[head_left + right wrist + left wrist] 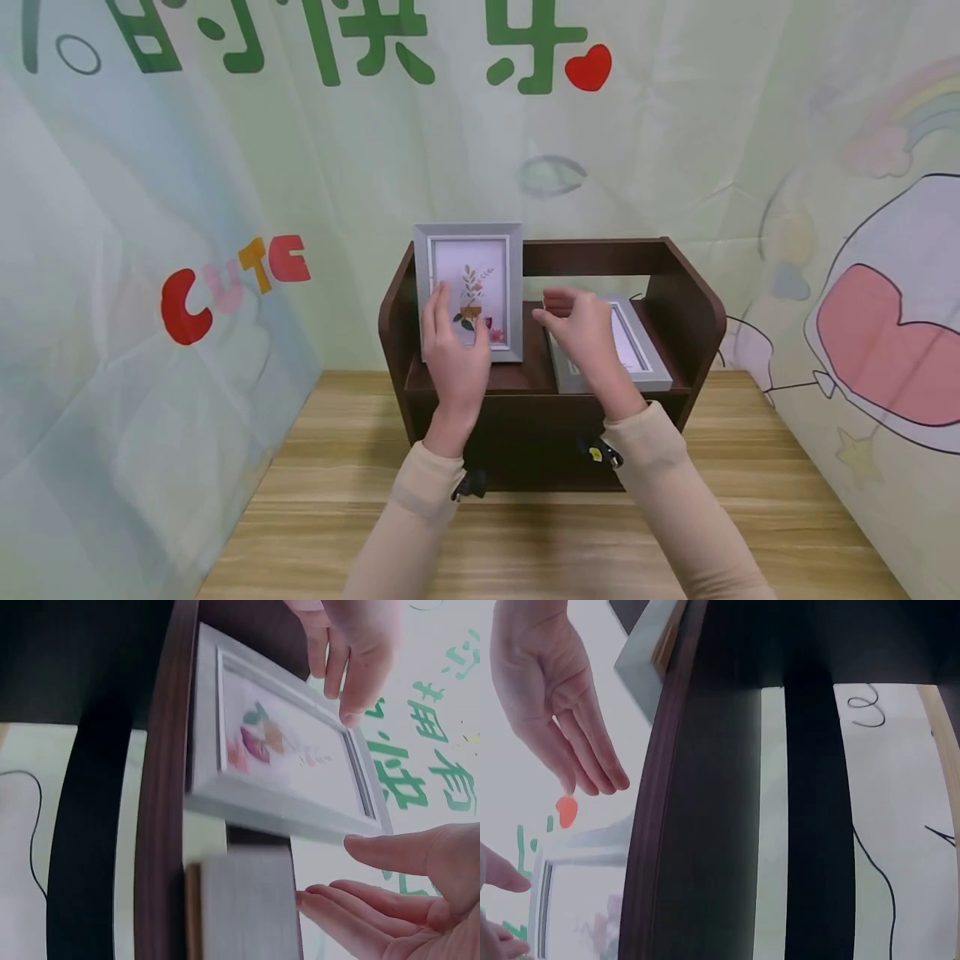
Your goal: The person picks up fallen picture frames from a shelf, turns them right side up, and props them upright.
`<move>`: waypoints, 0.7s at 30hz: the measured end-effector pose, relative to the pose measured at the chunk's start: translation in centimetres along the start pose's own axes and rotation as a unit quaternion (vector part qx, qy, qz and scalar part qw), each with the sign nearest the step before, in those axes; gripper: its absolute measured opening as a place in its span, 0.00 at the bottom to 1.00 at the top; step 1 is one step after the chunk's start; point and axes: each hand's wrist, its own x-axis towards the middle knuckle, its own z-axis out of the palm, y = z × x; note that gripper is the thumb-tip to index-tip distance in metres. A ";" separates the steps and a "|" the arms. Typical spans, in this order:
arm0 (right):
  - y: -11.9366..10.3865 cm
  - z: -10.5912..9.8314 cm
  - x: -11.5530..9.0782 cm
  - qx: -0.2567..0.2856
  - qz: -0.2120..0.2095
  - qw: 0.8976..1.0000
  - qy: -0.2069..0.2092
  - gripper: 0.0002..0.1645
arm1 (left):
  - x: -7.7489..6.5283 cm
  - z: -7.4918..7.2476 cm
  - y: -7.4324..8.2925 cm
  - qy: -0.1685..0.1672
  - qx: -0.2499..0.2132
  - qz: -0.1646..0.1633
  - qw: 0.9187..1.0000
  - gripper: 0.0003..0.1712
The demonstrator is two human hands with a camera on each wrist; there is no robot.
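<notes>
A grey picture frame with a plant picture stands upright at the left of a dark brown wooden rack. My left hand is in front of it, fingers straight and thumb apart; in the right wrist view its fingertips overlap the frame's border. A second grey frame lies flat at the right of the rack's top level. Above its left part is my right hand, holding nothing, its thumb apart from loosely bent fingers. In the right wrist view, the right hand's thumb is right at the upright frame's edge.
The rack stands on a wood-grain table, its raised side panels bounding the top level left and right. Behind it and at both sides hangs a printed cloth with green characters, coloured letters and a balloon drawing.
</notes>
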 end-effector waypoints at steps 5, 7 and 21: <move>1.0 -1.8 -0.2 -0.033 0.010 0.999 0.012 0.22 | -0.5 1.2 1.2 -0.025 -0.036 0.049 0.998 0.28; 1.4 -2.4 -0.2 -0.044 0.019 0.999 0.017 0.23 | -0.7 1.5 1.7 -0.040 -0.050 0.057 0.996 0.25; 5.0 -5.6 -0.4 -0.106 0.119 0.986 0.046 0.30 | -2.6 3.7 3.7 -0.265 0.015 0.018 0.964 0.16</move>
